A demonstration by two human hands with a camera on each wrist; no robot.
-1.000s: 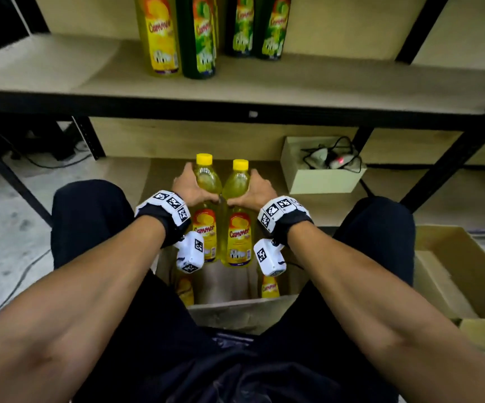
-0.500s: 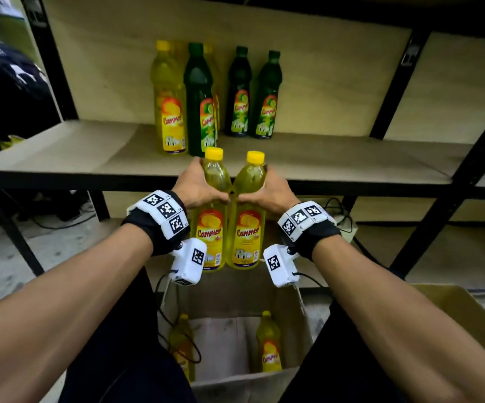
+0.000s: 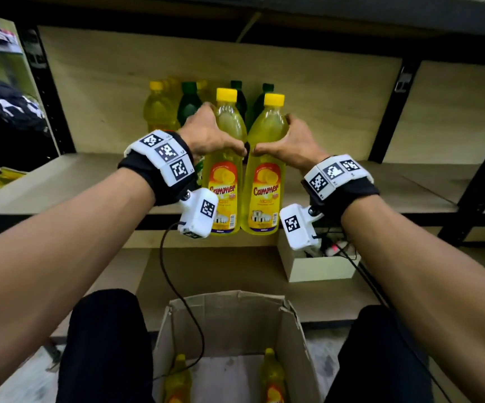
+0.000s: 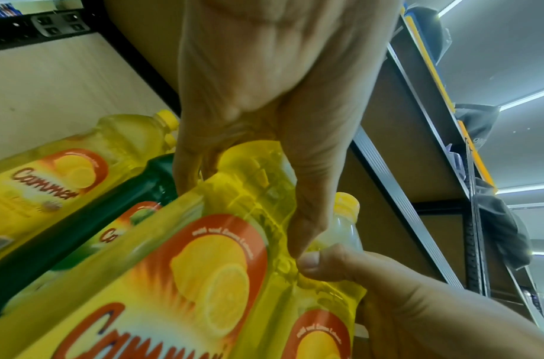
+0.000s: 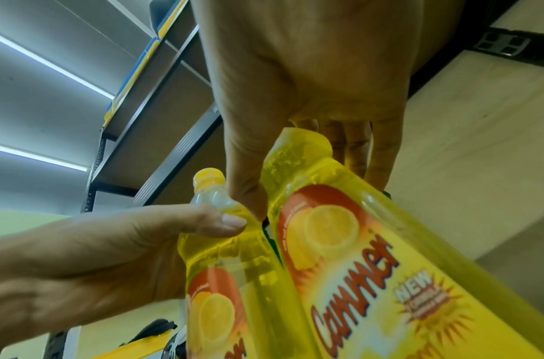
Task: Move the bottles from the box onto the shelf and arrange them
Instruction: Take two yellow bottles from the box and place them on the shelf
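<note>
My left hand (image 3: pixel 210 135) grips the shoulder of one yellow bottle (image 3: pixel 226 167), and my right hand (image 3: pixel 289 141) grips a second yellow bottle (image 3: pixel 266 170). Both bottles stand upright side by side in the air in front of the shelf's (image 3: pixel 380 184) front edge. The left wrist view shows my left hand (image 4: pixel 258 136) wrapped around its yellow bottle (image 4: pixel 178 279); the right wrist view shows my right hand (image 5: pixel 298 136) around its yellow bottle (image 5: pixel 372 267). Yellow and green bottles (image 3: pixel 159 109) stand at the shelf's back. The open cardboard box (image 3: pixel 299 330) below holds two more yellow bottles (image 3: pixel 271 373).
A small white box (image 3: pixel 319 266) with cables and a red light sits on the lower shelf at right. Black shelf uprights (image 3: pixel 479 181) stand at right and left. A cable (image 3: pixel 171 274) hangs from my left wrist into the cardboard box. My knees flank the box.
Both hands have raised the two yellow bottles from just above the box to the level of the shelf and carried them toward the bottles at the back.
</note>
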